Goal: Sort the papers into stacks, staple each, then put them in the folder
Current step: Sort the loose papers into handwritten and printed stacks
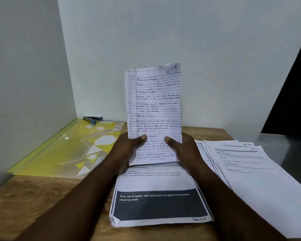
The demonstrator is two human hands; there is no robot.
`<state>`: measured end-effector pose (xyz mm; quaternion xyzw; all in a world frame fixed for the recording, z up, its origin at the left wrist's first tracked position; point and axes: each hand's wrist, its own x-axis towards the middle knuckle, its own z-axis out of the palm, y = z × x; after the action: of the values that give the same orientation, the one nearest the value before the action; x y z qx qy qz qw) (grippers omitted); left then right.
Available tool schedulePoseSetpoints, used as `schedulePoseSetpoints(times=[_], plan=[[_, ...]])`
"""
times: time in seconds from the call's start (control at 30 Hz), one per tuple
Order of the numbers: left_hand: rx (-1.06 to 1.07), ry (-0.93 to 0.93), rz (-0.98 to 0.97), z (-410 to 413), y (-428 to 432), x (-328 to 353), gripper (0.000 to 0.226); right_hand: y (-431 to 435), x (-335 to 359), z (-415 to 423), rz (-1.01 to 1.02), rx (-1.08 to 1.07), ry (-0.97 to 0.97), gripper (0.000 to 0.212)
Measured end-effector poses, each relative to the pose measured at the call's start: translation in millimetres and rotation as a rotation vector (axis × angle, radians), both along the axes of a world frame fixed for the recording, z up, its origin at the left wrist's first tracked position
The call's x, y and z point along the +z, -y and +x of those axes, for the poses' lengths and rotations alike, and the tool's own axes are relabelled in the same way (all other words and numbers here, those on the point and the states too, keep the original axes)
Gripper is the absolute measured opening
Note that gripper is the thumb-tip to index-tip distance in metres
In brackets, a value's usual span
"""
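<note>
A small bundle of lined handwritten sheets (154, 105) stands upright above the table, its lower edge resting near a printed stack. My left hand (127, 148) grips its lower left side with the thumb across the front. On the lower right side my right hand (182, 146) holds it the same way. Under my hands lies a stack of printed pages (158, 204) with a dark banner. A second, fanned stack of printed papers (247, 164) lies to the right. The yellow translucent folder (63, 150) lies flat at the left. A blue stapler (92, 118) sits behind it by the wall.
The wooden table (42, 197) is set into a corner, with one white wall on the left and another behind. A grey metal surface (285, 141) adjoins the table on the right.
</note>
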<state>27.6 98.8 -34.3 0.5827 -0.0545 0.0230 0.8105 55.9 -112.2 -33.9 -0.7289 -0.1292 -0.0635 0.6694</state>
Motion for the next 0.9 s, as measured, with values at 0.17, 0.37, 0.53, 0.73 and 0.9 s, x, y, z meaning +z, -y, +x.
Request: schedulePoseSetpoints(times=[0.17,0.37,0.53,0.73,0.9], plan=[[-0.031,0.003,-0.056,-2,-2,2,0.047,3,8,-5,0.119,0.050,0.044,0.031],[-0.137,-0.104,-0.027,-9,-9,9,0.049,6,12,-7,0.154,0.075,-0.035,0.023],[-0.051,-0.068,-0.115,-4,-14,8,0.049,4,11,-16,0.090,0.133,-0.075,0.024],[-0.104,-0.138,-0.053,-12,-12,9,0.036,5,17,-16,0.204,0.112,-0.091,0.032],[-0.082,-0.148,-0.108,-10,-13,12,0.037,2,15,-19,0.131,0.105,-0.060,0.028]])
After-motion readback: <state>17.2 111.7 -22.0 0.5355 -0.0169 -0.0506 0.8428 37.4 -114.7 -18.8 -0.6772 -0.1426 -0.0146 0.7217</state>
